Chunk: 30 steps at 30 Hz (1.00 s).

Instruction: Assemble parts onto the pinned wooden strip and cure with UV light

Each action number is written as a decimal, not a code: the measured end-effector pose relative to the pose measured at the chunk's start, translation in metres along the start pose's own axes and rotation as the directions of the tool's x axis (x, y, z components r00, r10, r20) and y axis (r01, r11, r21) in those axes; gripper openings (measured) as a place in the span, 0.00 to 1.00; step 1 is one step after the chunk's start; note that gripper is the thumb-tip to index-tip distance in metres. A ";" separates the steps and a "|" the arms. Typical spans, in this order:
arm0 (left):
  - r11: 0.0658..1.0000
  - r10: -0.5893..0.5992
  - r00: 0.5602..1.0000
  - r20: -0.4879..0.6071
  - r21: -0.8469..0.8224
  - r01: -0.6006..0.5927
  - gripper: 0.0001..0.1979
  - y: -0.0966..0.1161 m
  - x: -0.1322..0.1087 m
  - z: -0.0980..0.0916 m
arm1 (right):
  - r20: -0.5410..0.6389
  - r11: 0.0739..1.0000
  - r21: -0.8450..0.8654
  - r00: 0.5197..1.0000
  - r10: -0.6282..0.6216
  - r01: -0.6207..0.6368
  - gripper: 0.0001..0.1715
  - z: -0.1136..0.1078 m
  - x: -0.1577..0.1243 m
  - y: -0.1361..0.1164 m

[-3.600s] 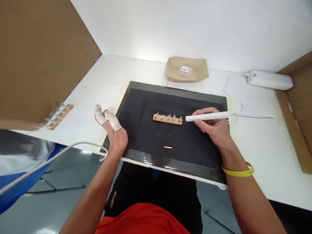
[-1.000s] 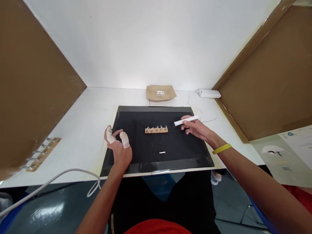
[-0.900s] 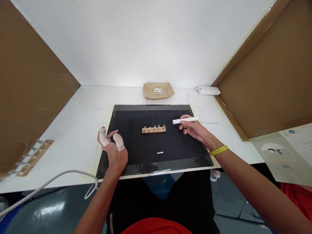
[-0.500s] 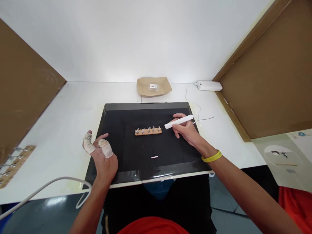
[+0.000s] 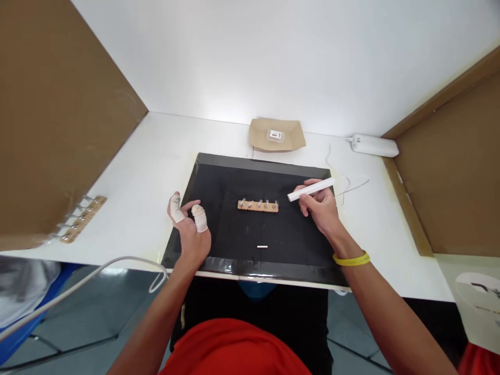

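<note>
My left hand [image 5: 192, 234] hovers over the left edge of the black mat [image 5: 219, 239]. Its fingers are apart with nothing between them, and white finger cots cover two of the digits. In my right hand [image 5: 321, 208], above the mat's right side, is a slim white bar [image 5: 311, 189], gripped between thumb and fingers like a pen. Between the hands lies a small cardboard strip [image 5: 258, 207] with several clear and metallic pieces standing along it. A tiny white stick [image 5: 262, 246] rests on the mat nearer to me.
A tan paper tray [image 5: 255, 136] holding a small clear box [image 5: 275, 136] stands at the back. A white power strip [image 5: 375, 145] sits at back right, near thin wires. Another cardboard strip [image 5: 84, 219] with metal pieces is at left. A white cable [image 5: 117, 259] crosses the lower left.
The camera view has turned left, so everything appears further right. Both hands keep nearly the same pose, and the white bar is still in my right hand.
</note>
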<state>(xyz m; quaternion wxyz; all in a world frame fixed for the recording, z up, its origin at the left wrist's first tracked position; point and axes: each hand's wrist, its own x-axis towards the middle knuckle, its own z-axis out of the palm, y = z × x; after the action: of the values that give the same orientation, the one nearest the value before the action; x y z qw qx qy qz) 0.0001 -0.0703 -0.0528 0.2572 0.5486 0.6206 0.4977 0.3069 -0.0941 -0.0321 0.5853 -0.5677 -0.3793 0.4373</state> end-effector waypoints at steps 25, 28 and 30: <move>0.923 0.179 0.967 0.181 0.309 -0.229 0.44 -0.018 0.140 0.061 | 0.148 1.000 -0.014 0.989 -0.007 0.009 0.26 -0.019 0.016 0.006; 0.899 0.202 0.952 0.228 0.342 -0.273 0.47 -0.019 0.147 0.058 | 0.164 1.000 -0.005 0.986 -0.006 0.007 0.24 -0.017 0.020 0.007; 0.896 0.203 0.949 0.240 0.344 -0.279 0.49 -0.020 0.150 0.058 | 0.160 1.000 0.015 0.987 -0.018 0.016 0.21 -0.016 0.023 0.008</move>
<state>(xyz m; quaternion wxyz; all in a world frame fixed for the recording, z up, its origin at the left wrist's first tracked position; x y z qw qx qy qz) 0.0017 0.0911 -0.0583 0.1444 0.7071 0.6022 0.3413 0.3287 -0.0783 -0.0426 0.5608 -0.5234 -0.4268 0.4790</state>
